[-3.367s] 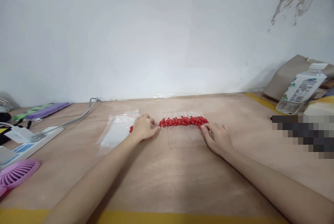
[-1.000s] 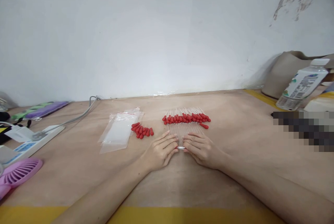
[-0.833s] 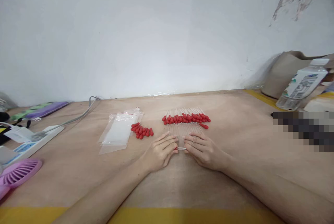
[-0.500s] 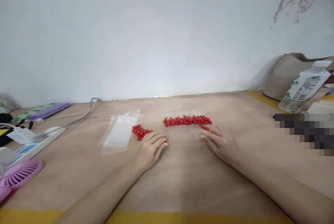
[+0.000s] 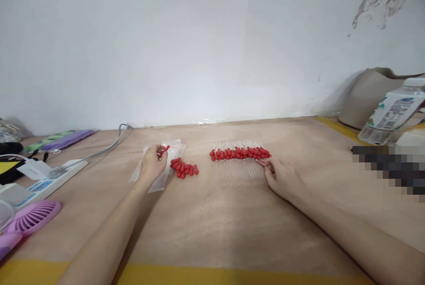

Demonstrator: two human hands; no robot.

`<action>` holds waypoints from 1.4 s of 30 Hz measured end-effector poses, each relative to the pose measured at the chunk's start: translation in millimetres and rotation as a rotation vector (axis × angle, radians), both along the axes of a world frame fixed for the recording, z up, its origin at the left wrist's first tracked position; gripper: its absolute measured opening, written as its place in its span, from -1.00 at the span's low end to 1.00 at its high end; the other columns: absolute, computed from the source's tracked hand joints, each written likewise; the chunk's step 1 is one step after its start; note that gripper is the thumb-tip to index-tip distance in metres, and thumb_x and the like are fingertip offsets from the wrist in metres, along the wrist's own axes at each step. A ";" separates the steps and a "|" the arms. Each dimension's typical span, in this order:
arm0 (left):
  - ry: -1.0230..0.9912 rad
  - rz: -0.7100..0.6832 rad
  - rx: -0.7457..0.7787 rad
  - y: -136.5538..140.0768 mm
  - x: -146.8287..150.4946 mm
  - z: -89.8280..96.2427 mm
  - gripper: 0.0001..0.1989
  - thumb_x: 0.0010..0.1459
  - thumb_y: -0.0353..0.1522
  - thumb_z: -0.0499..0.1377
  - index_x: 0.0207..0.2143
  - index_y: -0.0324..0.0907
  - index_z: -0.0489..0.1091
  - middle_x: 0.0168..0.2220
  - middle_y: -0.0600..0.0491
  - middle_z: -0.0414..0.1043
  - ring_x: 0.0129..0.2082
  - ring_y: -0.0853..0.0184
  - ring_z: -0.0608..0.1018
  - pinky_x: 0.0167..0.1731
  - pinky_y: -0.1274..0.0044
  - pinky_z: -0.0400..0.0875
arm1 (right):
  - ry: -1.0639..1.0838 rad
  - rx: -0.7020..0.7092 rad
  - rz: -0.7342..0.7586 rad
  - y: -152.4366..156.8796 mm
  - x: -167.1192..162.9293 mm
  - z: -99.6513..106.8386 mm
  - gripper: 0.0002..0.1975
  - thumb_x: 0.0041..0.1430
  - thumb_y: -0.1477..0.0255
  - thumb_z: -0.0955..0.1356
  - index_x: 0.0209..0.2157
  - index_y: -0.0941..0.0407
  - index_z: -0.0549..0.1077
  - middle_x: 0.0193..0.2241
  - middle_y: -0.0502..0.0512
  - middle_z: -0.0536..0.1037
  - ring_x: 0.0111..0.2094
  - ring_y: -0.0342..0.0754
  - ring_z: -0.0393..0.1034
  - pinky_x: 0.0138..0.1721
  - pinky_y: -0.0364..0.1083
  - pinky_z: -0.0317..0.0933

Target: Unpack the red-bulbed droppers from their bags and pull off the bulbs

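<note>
Over the plastic zip bags (image 5: 158,182) at the left, my left hand (image 5: 153,161) is closed, with a red rubber bulb (image 5: 164,150) at its fingertips; how many it holds is hidden. A small pile of loose red rubber bulbs (image 5: 184,168) lies just right of the bags. Mid-table, several glass droppers (image 5: 237,174) lie side by side, their red bulbs (image 5: 241,154) in a row across them. My right hand (image 5: 282,174) rests at the right end of this row, its thumb and fingers pinching a slim reddish bulb (image 5: 262,162), partly hidden.
At the left are a white power strip (image 5: 49,187), a grey cable (image 5: 106,148), a pink fan (image 5: 35,218) and a purple pouch (image 5: 68,140). To the right stand a labelled plastic bottle (image 5: 393,112) and a grey container (image 5: 357,99). A white wall (image 5: 199,46) closes off the back.
My left hand has moved left from beside the loose bulbs to above the bags, uncovering the pile. The right hand stays at the droppers' right end, its fingers now around the separate bulb.
</note>
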State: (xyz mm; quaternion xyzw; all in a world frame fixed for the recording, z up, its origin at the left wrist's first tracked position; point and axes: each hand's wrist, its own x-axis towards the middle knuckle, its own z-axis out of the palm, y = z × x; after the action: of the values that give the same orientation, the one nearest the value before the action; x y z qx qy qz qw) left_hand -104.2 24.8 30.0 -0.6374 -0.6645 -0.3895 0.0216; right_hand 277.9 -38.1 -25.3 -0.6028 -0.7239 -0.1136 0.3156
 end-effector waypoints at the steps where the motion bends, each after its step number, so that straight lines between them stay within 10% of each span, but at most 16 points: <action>1: -0.014 0.008 -0.013 2.4 -2.0 -1.7 -0.74 -0.02 -0.31 0.04 -0.25 -0.23 0.30 -0.36 0.02 0.37 -0.45 0.34 0.43 -0.40 0.51 0.33 | -0.013 0.005 0.000 0.1 -0.4 -0.7 -0.86 0.07 0.46 0.17 -0.39 0.14 0.34 -0.47 0.06 0.50 -0.43 -0.04 0.37 -0.39 -0.10 0.06; 19: 0.110 0.005 -0.001 1.2 -3.3 -8.0 -0.70 0.07 -0.20 -0.05 -0.40 -0.21 0.35 -0.34 -0.05 0.42 -0.32 0.20 0.44 -0.27 0.43 0.28 | -0.020 0.042 0.092 -6.7 -6.9 5.1 -0.69 0.10 0.18 0.22 -0.35 0.11 0.41 -0.37 0.05 0.51 -0.33 -0.05 0.38 -0.33 -0.09 -0.02; 24: 0.305 -0.121 0.204 -12.5 33.3 3.9 -0.78 0.09 -0.26 -0.01 -0.41 -0.16 0.37 -0.34 -0.01 0.37 -0.23 0.21 0.39 -0.17 0.42 0.23 | 0.146 -0.008 0.087 -4.4 -0.4 6.2 -0.66 0.18 0.20 0.14 -0.35 0.09 0.43 -0.43 0.03 0.52 -0.40 -0.07 0.38 -0.33 -0.08 0.01; 28: 0.440 -0.294 0.062 -7.8 77.5 4.6 -0.82 0.05 -0.28 0.05 -0.47 -0.15 0.39 -0.38 -0.01 0.34 -0.26 0.20 0.38 -0.22 0.41 0.26 | 0.229 -0.030 0.086 -2.7 6.1 6.9 -0.59 0.20 0.21 0.10 -0.44 0.11 0.43 -0.51 0.05 0.50 -0.45 -0.07 0.35 -0.40 -0.12 0.04; 42: 0.308 -0.180 -0.071 26.7 120.8 -10.3 -0.71 0.06 -0.25 0.03 -0.56 -0.22 0.42 -0.38 -0.09 0.34 -0.26 0.14 0.40 -0.26 0.36 0.28 | 0.256 -0.009 0.042 3.2 12.9 5.6 -0.61 0.17 0.20 0.15 -0.50 0.12 0.45 -0.58 0.04 0.46 -0.49 -0.07 0.30 -0.42 -0.12 0.05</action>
State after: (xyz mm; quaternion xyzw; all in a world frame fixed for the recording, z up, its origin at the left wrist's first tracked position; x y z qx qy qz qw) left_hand 16.6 51.5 19.8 -0.7469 -0.6068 -0.2639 0.0658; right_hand 290.8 -34.8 -19.7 -0.5985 -0.6907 -0.0257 0.4050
